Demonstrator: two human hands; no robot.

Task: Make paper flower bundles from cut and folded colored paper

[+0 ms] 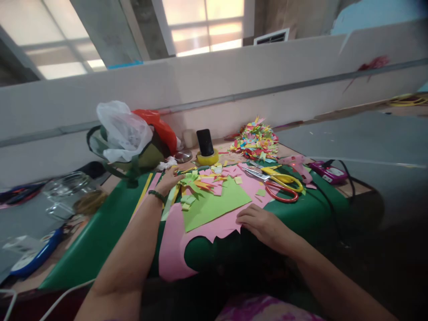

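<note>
My left hand (169, 179), with a dark beaded bracelet on the wrist, reaches to the left end of a heap of cut paper pieces (200, 183). Its fingers are bent together at the strips; what they hold, if anything, is too small to make out. A light green paper sheet (217, 203) lies under part of the heap, on top of a larger pink paper sheet (172, 240) with cut-out curves. At the near edge of the pink sheet rests my right hand (261, 223), fingers loosely extended, holding nothing visible. Red-handled scissors (282, 191) and yellow-handled scissors (284, 177) lie beyond it.
A pink glue gun (297, 167) with a black cord and a purple device (329, 172) lie right. Behind are a pile of paper fringes (256, 140), a phone (205, 141) on a yellow tape roll (207, 158), and a bag (147, 154). Green cloth (110, 232) covers the table.
</note>
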